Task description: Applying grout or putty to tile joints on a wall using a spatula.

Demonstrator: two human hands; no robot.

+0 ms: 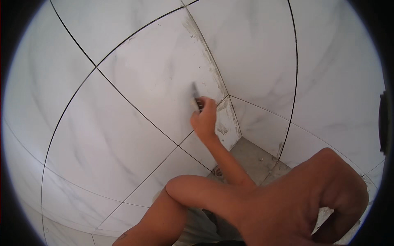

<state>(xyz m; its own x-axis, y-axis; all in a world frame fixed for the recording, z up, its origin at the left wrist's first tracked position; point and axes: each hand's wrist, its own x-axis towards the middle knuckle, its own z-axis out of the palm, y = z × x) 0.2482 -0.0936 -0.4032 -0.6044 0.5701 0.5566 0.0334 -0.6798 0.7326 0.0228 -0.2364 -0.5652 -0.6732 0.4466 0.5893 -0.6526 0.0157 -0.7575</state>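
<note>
In the middle of the view, my right hand (pixel 206 119) is closed round a small scraper (pixel 195 92). Its narrow grey blade points up, slightly blurred, over a large white marbled wall tile (pixel 152 69); whether it touches the tile I cannot tell. Dried greyish-white smears (pixel 205 47) run down the tile's right edge beside the wall corner. Close to the camera at the lower right, my left hand (pixel 332 184) has its fingers curled in, with the floor showing through the gap and nothing visible in them. The left forearm lies across my body, covering part of the right arm.
Two tiled walls meet at an inside corner (pixel 227 93), with dark joint lines between tiles. Below it is a grey floor (pixel 254 153) with crumbs and a round drain-like fitting (pixel 218 171) by the left wall. A dark object (pixel 383 123) stands at the far right.
</note>
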